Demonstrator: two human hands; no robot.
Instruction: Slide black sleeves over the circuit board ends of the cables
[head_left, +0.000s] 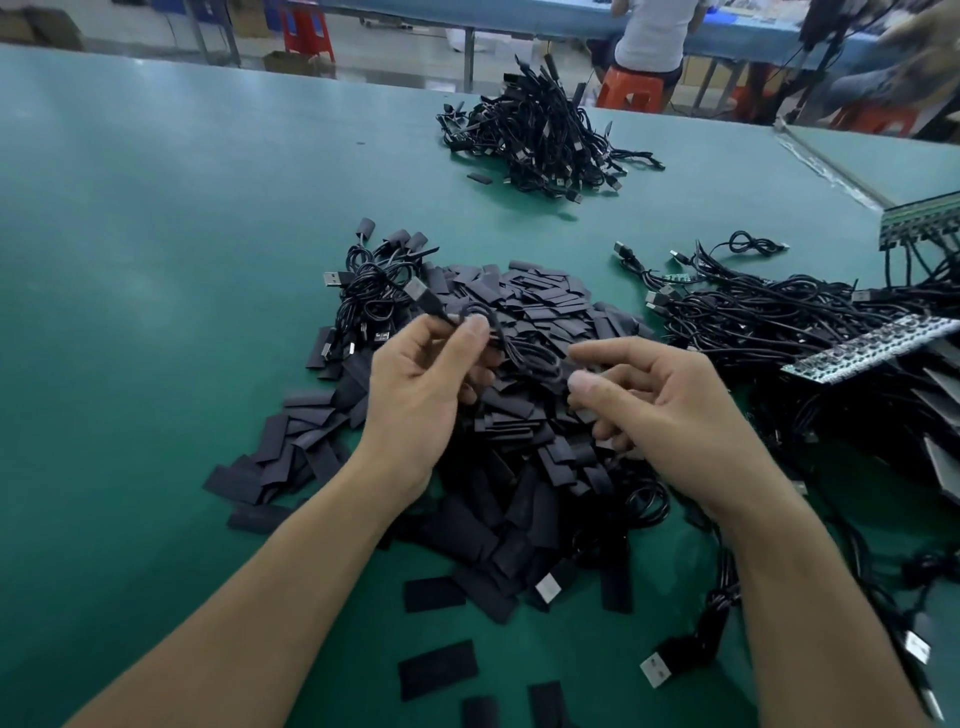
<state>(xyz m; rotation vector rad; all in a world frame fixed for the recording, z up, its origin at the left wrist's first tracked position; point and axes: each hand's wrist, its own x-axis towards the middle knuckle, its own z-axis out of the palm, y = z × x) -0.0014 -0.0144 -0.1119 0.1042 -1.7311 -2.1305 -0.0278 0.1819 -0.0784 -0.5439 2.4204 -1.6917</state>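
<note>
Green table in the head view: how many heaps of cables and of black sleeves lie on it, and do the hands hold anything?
Cable heaps: 3 (far, left, right)
Sleeve heap: 1
Single cable pinched by the left hand: 1
Total: 5

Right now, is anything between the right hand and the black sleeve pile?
Nothing visible blocks it. The right hand hangs over the sleeve pile; the cable pinched by the left hand loops beside its thumb.
</note>
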